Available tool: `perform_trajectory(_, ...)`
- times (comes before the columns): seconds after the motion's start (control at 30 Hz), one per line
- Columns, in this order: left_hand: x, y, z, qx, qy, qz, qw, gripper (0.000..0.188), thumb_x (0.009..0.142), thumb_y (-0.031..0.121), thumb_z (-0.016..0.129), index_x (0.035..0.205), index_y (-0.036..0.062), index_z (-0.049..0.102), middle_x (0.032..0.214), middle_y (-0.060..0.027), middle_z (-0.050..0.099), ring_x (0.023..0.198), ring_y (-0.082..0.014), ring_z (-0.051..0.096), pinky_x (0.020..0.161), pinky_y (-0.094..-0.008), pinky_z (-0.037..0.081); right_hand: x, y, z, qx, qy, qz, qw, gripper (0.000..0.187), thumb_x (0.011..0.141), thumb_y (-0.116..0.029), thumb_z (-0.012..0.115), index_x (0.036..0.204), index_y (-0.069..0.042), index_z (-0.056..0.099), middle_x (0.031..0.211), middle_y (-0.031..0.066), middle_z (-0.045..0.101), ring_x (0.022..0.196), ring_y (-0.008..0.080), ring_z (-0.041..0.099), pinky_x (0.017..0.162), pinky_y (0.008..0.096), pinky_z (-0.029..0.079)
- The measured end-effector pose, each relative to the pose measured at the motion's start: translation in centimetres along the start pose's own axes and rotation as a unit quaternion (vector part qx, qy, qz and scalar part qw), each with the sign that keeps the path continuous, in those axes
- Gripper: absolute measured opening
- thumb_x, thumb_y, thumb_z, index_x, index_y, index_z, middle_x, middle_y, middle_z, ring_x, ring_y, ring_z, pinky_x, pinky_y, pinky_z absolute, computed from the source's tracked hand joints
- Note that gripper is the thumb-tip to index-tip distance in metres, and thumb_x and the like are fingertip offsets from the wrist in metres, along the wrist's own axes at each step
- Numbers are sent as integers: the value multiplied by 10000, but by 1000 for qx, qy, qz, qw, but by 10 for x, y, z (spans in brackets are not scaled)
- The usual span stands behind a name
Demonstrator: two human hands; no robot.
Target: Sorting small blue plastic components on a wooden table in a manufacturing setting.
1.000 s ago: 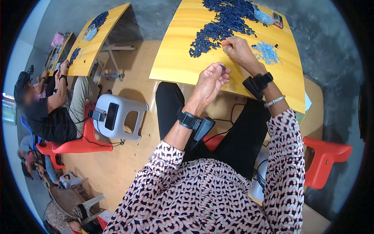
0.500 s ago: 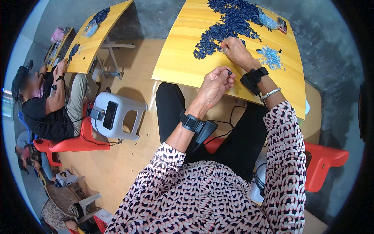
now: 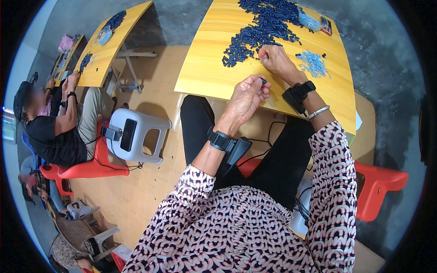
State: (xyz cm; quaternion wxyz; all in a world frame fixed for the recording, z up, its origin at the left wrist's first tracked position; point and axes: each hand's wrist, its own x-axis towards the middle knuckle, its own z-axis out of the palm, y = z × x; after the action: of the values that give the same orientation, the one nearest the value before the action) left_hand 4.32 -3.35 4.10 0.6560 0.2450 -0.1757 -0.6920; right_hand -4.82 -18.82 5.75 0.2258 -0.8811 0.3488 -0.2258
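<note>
My left hand [image 3: 248, 98] is closed just over the near edge of the yellow table [image 3: 195, 75], pinching a small dark blue plastic piece [image 3: 263, 81] between thumb and finger. A little farther off, my right hand [image 3: 278, 61] is bent in a pinch beside the near end of a heap of small dark blue tube-like pieces [image 3: 268, 27]. What its fingertips hold, if anything, is too small to tell. To the right of that hand lies a loose pile of small clear bluish parts [image 3: 313, 63].
A clear container of similar parts [image 3: 309, 21] stands at the far right, beside a dark flat object [image 3: 326, 26]. Left of me are a grey stool [image 3: 136, 116], a second yellow table [image 3: 109, 41] and a seated person [image 3: 59, 132]. A red stool [image 3: 378, 182] stands at right.
The whole view has shifted slightly. My right hand has drawn a little to the right from the heap. My left hand keeps its pinch on the dark blue piece.
</note>
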Motion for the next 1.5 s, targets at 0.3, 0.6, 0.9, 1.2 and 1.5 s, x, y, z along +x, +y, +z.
perform_trajectory(0.3,0,0,0,-6,-15,8,1000,148,900,161,525,961,26,538,881,-82,575,758,-142,526,721,-252,463,3,-3,1,15,-33,-16,999,180,732,-98,579,832,46,620,817,230,610,809,362,600,713,409,472)
perform_trajectory(0.6,1,-1,-4,-4,-15,14,1000,157,913,165,500,962,21,537,886,-83,572,761,-137,515,723,-255,464,-11,-17,-21,46,-40,37,997,179,657,-109,571,725,56,594,616,192,575,597,279,588,580,379,465)
perform_trajectory(0.9,0,0,-4,2,6,22,1000,161,928,164,474,972,23,536,909,-78,580,776,-125,527,734,-259,464,-63,-35,-37,384,40,158,909,109,761,-73,611,826,15,618,728,59,629,528,101,533,507,216,443)
perform_trajectory(1.2,-4,1,6,-3,1,41,999,137,921,153,482,985,44,535,971,-67,583,812,-117,544,768,-267,455,-103,-35,-8,585,77,158,792,158,804,-24,582,943,52,582,811,82,625,629,106,566,567,212,466)
perform_trajectory(1.5,-3,3,-4,2,-48,27,998,142,903,143,514,991,33,535,1008,-95,590,830,-117,555,743,-244,464,-113,-38,-3,518,83,113,844,156,779,-2,625,933,14,608,857,38,617,728,70,570,583,190,489)
